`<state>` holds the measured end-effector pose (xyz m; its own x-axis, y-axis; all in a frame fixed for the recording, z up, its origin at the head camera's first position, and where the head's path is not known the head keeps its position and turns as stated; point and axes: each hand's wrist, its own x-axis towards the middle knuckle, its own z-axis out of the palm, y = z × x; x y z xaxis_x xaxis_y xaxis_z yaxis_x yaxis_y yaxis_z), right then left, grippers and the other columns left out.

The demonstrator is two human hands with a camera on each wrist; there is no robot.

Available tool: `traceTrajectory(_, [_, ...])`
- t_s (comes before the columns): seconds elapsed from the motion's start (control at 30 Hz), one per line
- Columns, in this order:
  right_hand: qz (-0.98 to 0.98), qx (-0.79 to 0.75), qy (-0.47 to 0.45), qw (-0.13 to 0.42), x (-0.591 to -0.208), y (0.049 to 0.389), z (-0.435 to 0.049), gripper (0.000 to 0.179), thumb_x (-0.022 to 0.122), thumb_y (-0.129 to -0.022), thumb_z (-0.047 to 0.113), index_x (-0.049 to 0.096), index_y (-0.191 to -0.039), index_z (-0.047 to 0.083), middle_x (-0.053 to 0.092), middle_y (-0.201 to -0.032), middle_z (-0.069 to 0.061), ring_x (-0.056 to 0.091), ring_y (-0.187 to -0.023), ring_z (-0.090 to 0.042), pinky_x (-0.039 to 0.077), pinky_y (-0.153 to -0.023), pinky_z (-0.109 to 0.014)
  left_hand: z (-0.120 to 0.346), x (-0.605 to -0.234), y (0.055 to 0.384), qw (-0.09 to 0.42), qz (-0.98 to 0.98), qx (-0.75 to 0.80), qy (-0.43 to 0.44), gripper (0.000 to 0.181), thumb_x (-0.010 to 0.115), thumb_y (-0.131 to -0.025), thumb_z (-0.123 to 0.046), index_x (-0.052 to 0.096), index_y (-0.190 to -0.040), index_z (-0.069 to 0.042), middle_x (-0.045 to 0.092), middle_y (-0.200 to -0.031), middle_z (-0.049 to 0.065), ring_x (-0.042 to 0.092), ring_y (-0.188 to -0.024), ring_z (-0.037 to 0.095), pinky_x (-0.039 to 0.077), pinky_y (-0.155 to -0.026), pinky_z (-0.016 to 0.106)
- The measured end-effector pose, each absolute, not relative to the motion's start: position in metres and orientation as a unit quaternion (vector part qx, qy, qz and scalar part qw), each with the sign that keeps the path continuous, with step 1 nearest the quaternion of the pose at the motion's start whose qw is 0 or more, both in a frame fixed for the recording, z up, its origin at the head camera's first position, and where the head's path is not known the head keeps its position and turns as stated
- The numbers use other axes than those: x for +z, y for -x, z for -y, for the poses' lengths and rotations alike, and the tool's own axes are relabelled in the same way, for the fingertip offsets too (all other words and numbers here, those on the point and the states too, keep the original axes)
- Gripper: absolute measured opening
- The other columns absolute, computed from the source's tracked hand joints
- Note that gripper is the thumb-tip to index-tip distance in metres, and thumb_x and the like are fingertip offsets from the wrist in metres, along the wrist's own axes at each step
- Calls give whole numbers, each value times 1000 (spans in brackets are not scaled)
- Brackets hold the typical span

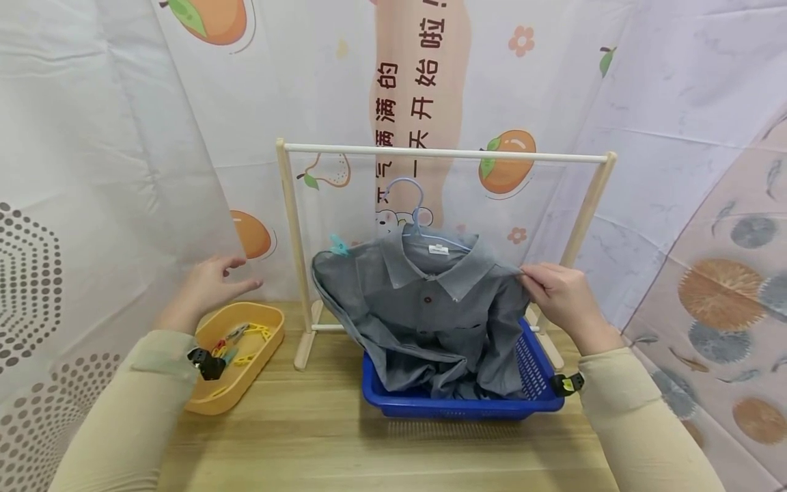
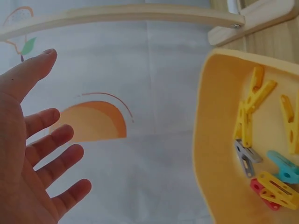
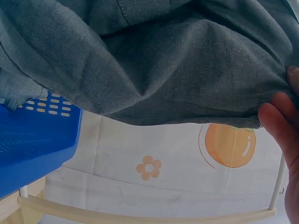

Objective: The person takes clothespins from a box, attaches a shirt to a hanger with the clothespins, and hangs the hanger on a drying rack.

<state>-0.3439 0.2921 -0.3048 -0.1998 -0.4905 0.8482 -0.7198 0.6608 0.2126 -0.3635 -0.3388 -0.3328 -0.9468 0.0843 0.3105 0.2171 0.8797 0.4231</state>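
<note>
A grey-blue collared shirt [image 1: 424, 307] is on a light blue hanger [image 1: 420, 205], its lower part bunched in the blue basket [image 1: 455, 408]. At its left shoulder in the head view sits a teal clothespin [image 1: 339, 245]. My right hand [image 1: 562, 297] pinches the cloth at the other shoulder between thumb and fingers; the right wrist view shows the fingertips [image 3: 273, 114] at the cloth's edge. Holding nothing, my left hand [image 1: 212, 287] hovers above the yellow bin [image 1: 270, 352], thumb and fingers spread apart. Several clothespins [image 2: 278, 186] in yellow, grey, teal and red lie in that bin.
A small rack with a white top bar [image 1: 443, 153] and wooden side posts [image 1: 294, 239] stands behind the shirt; the hanger's hook is below the bar and apart from it. Basket, bin and rack stand on a wooden table [image 1: 295, 437]. Printed curtains [image 1: 320, 82] surround it.
</note>
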Motion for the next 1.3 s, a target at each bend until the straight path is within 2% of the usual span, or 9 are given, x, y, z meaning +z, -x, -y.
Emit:
traceTrajectory(0.27, [765,119,-397,494,-305,344,-293,12,69,-94,6,77,-97,-3,74,-85,-16,71,-67,-30,56,-56,-47,350,-346,367,117,964,-229,67,83,69,-91,-60,54,-141,5,53,-140,30,52,-121,49,44,-96,64])
traceTrajectory(0.43, [760,121,-398,500,-303,346,-292,12,71,-88,2,78,-97,-3,74,-85,-17,71,-67,-32,56,-56,-48,355,-350,368,105,965,-233,62,82,69,-91,-58,54,-140,6,53,-139,31,51,-121,50,43,-96,65])
traceTrajectory(0.73, [756,125,-397,505,-303,347,-292,11,70,-92,7,78,-92,-1,74,-82,-13,70,-65,-29,54,-54,-47,360,-360,370,60,971,-222,59,88,65,-91,-65,53,-140,7,54,-139,32,53,-119,51,44,-95,66])
traceTrajectory(0.97, [756,121,-401,503,-304,346,-292,10,71,-88,5,77,-94,0,73,-82,-13,69,-63,-27,54,-53,-46,359,-373,372,43,971,-225,65,74,70,-93,-52,58,-132,9,59,-131,32,58,-114,49,47,-94,63])
traceTrajectory(1.13, [758,121,-400,501,-304,346,-291,15,67,-95,11,77,-92,-1,73,-82,-13,68,-63,-26,53,-53,-46,359,-378,373,35,969,-235,65,70,71,-94,-46,58,-131,12,59,-130,34,56,-117,51,45,-95,64])
traceTrajectory(1.3, [755,129,-403,501,-305,347,-291,16,69,-95,12,77,-93,-1,74,-83,-13,69,-64,-27,54,-53,-46,358,-385,373,26,970,-233,64,73,70,-94,-48,57,-133,12,57,-131,35,54,-118,53,45,-94,65])
